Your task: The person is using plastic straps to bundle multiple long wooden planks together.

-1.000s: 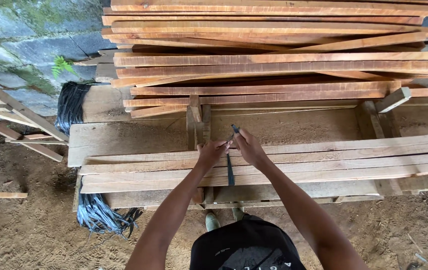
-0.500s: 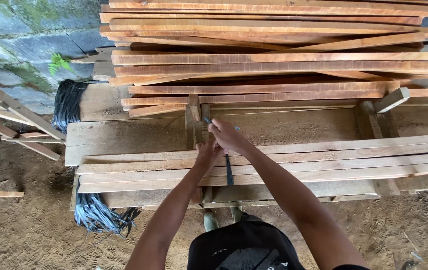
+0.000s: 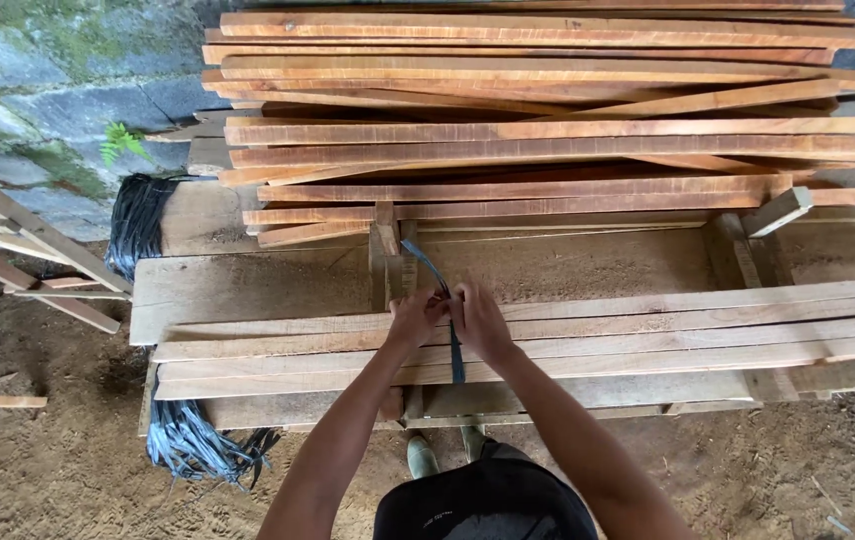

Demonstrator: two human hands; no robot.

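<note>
A bundle of long wooden slats [image 3: 647, 330] lies across a wide plank bench [image 3: 247, 285] in front of me. A dark blue plastic strap [image 3: 455, 355] runs over the bundle near its left end. My left hand [image 3: 413, 318] and my right hand [image 3: 479, 320] sit side by side on top of the slats, both pinching the strap. A loose tail of the strap [image 3: 425, 262] rises from between my hands and leans away toward the upper left.
A tall stack of more slats [image 3: 547, 110] fills the far side. Bunches of dark straps hang at the bench's left end, one behind [image 3: 137, 220] and one at the front corner [image 3: 192, 440]. A mossy stone wall [image 3: 37, 90], loose laths [image 3: 17, 240] and dirt floor lie left.
My right hand went up and left over the left hand with the strap end, then came back down beside it. The strap tail now trails toward the upper left.
</note>
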